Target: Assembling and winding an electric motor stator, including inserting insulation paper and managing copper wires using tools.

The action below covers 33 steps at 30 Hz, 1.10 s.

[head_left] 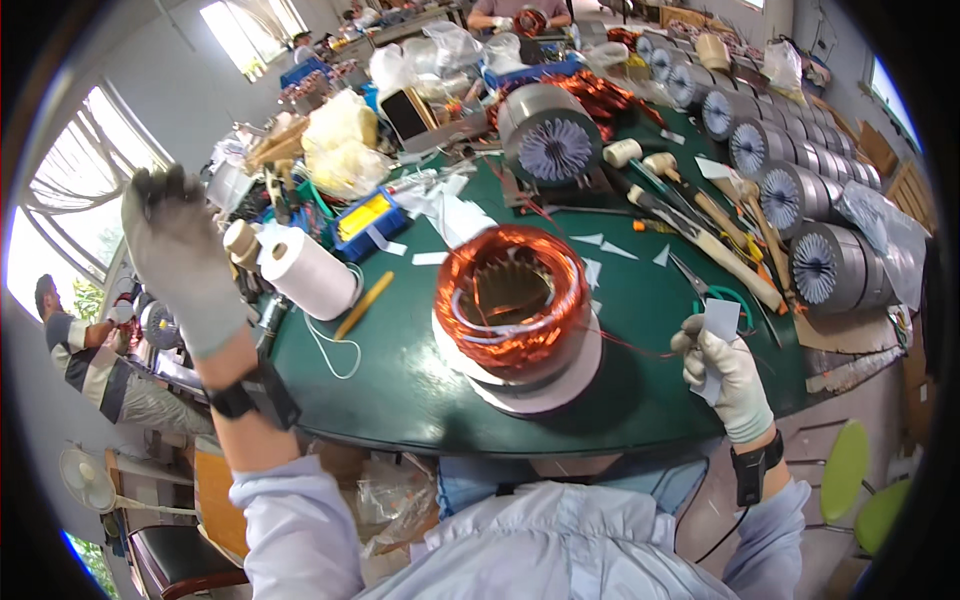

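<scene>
My gloved left hand (178,250) is raised at the left, well away from the table's objects. Its dark-tipped fingers are loosely bent and apart, and nothing shows in them. In my gloved right hand (730,375), near the table's right edge, a white paper strip (722,322) is pinched between thumb and fingers. Between my hands stands a motor stator with copper windings (515,345), upright on a round pale base (545,400). White cord runs around its copper coil, and a thin red wire leads from it toward my right hand.
Left of the stator lie a white thread spool (310,272), a yellow stick (364,305) and a blue box (367,222). Green-handled scissors (735,300) and several mallets (705,240) lie to the right. Another stator (550,135) stands behind; more stators (840,265) line the right side. Other people work nearby.
</scene>
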### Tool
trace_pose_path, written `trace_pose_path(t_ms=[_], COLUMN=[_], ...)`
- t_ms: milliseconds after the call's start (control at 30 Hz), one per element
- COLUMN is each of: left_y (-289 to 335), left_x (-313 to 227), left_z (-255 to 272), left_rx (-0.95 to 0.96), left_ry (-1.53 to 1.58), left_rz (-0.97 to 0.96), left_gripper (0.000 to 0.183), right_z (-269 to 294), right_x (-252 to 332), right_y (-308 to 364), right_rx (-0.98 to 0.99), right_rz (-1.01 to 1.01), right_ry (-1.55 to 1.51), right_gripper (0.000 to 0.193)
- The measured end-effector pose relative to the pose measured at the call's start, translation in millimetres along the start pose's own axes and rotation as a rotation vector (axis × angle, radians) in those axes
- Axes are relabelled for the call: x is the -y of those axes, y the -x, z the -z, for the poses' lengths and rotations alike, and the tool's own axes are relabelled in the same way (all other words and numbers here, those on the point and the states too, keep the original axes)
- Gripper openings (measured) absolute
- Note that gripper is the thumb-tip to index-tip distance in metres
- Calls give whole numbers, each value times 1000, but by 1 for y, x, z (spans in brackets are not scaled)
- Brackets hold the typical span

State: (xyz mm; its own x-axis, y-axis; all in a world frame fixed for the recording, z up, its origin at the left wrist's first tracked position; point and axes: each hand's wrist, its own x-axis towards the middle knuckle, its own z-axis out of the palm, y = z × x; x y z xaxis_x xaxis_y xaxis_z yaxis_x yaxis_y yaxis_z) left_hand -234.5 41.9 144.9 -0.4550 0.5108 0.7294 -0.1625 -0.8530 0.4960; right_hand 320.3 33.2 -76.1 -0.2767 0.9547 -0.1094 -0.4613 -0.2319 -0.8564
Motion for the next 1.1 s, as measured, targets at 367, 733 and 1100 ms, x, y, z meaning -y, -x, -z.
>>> trace_pose_path(t_ms=[367, 733, 1100], left_y=[250, 207, 204], left_x=[37, 28, 4], left_z=[-5, -45, -7], left_rx=[883, 680, 1345], left_ry=[-1280, -1111, -529], left_rz=[48, -28, 764], left_gripper=[25, 53, 67], right_z=[-7, -47, -21], right_x=[-15, -4, 120], right_y=[13, 9, -39], right_rx=[40, 499, -61], right_rz=[-211, -281, 172], right_ry=[316, 706, 1522], right_gripper=[42, 28, 20])
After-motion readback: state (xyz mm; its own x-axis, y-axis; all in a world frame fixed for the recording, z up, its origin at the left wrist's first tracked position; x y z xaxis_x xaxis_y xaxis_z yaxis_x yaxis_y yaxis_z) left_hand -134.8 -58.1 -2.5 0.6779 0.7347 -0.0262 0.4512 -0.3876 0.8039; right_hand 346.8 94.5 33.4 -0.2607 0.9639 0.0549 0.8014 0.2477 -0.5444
